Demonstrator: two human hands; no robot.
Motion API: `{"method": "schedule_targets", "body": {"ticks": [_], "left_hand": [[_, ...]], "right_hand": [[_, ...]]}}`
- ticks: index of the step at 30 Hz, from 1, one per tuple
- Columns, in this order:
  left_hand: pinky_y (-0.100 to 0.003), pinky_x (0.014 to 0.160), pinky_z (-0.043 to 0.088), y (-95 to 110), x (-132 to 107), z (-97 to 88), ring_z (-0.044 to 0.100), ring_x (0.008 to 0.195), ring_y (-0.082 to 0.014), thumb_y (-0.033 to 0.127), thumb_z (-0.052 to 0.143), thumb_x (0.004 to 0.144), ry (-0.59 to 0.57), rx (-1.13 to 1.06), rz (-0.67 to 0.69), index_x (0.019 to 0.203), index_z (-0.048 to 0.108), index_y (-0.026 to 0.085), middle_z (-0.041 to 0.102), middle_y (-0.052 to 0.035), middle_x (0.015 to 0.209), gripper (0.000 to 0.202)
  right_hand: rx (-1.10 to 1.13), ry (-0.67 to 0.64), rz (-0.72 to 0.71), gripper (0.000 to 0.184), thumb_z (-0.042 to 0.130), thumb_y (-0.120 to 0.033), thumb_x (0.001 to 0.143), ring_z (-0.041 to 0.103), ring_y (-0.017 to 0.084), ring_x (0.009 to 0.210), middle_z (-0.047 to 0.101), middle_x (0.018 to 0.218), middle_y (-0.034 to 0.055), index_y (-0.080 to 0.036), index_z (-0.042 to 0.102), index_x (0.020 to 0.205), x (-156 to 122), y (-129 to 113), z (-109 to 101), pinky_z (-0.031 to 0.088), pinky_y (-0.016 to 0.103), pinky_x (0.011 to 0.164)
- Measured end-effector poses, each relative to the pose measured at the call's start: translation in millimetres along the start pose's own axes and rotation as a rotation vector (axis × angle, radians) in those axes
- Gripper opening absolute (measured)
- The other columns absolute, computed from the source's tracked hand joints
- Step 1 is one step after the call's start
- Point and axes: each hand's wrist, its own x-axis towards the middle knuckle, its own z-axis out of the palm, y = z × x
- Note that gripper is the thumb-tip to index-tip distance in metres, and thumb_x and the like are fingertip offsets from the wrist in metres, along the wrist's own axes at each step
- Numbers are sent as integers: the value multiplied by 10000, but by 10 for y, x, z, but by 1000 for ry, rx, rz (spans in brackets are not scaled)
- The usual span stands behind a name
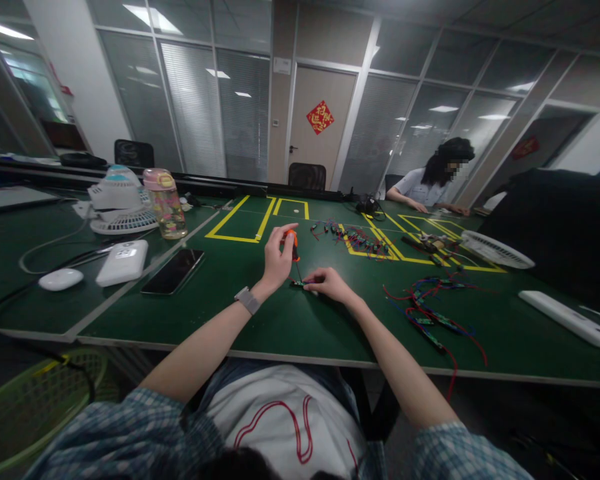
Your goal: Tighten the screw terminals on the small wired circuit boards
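Observation:
My left hand (279,257) is closed around the orange and black handle of a screwdriver (293,245). Its thin shaft points down at a small green circuit board (297,285) on the table; whether the tip touches it I cannot tell. The fingers of my right hand (329,283) pinch the right end of that board and its wires, partly hiding them. To the right lies a loose group of similar wired boards (425,321) with red and blue leads. Farther back, a row of more small wired boards (363,240) stretches across yellow tape.
On the left are a black phone (173,271), a white power bank (123,262), a white mouse (61,279), a drink bottle (166,207) and a white fan (120,203). A long white object (567,319) lies at right. Another person (425,183) sits across the green table (180,323).

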Motion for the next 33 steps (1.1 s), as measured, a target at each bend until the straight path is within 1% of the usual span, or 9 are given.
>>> {"method": "schedule_targets", "body": {"ticks": [3, 8, 12, 16, 18, 21, 25, 30, 33], "left_hand": [[-273, 751, 480, 12, -9, -4, 573, 840, -145, 294, 436, 958, -7, -8, 1, 1088, 633, 234, 586, -40, 921, 243], [-257, 726, 479, 41, -24, 2, 551, 792, -129, 332, 553, 904, 6, 14, 21, 1014, 667, 232, 526, -32, 897, 188], [-266, 731, 468, 25, -14, 10, 556, 808, -139, 303, 485, 938, 2, 21, 24, 1047, 642, 224, 565, -37, 900, 207], [-293, 789, 466, -12, -9, 9, 579, 861, -153, 273, 388, 973, 2, -14, -6, 1083, 612, 220, 615, -43, 954, 255], [-297, 800, 465, -15, -13, 5, 582, 871, -155, 273, 377, 976, -9, -25, -12, 1074, 613, 224, 618, -42, 962, 261], [-289, 777, 465, 11, -18, -4, 565, 868, -159, 301, 442, 955, -8, 25, 13, 1013, 643, 234, 587, -42, 936, 220], [-278, 740, 464, 55, -16, -5, 545, 808, -148, 317, 538, 912, 17, 72, 41, 971, 657, 236, 550, -29, 877, 155], [-275, 744, 475, 39, -20, 3, 572, 833, -141, 296, 478, 942, 39, 21, 26, 1055, 622, 222, 585, -44, 958, 198], [-291, 782, 481, 18, -28, 3, 595, 854, -142, 285, 408, 969, 19, -16, 20, 1082, 614, 226, 616, -45, 959, 243]], "right_hand": [[-12, 3, -3, 270, 739, -293, 687, 533, 117, 535, 652, 589, 15, -124, 763, 897, 9, 11, 4, 411, 242, 565], [-36, 12, -12, 252, 742, -272, 676, 521, 112, 559, 665, 637, 20, -129, 766, 882, 20, 11, 3, 395, 237, 571], [-36, 12, -15, 257, 743, -277, 677, 518, 113, 568, 659, 635, 22, -131, 769, 887, 12, -1, -2, 391, 235, 569], [-27, 11, -13, 260, 747, -278, 674, 512, 112, 569, 657, 641, 22, -135, 770, 889, 14, 9, 0, 387, 232, 561], [-29, 16, -16, 256, 751, -272, 668, 508, 110, 574, 660, 657, 22, -138, 771, 885, 19, 18, 2, 383, 230, 560], [-35, 18, -10, 253, 751, -269, 669, 507, 110, 578, 657, 656, 18, -141, 771, 886, 23, 17, 2, 383, 229, 563], [-48, 19, -8, 242, 755, -262, 666, 514, 111, 595, 658, 673, 20, -142, 771, 876, 19, -3, -5, 387, 230, 573], [-21, 11, -1, 247, 749, -262, 677, 522, 113, 575, 654, 644, 17, -134, 767, 887, 11, -3, -4, 396, 233, 571], [-20, 2, -2, 254, 742, -274, 687, 527, 117, 562, 651, 614, 15, -130, 765, 895, 9, -2, -5, 402, 238, 574]]}}
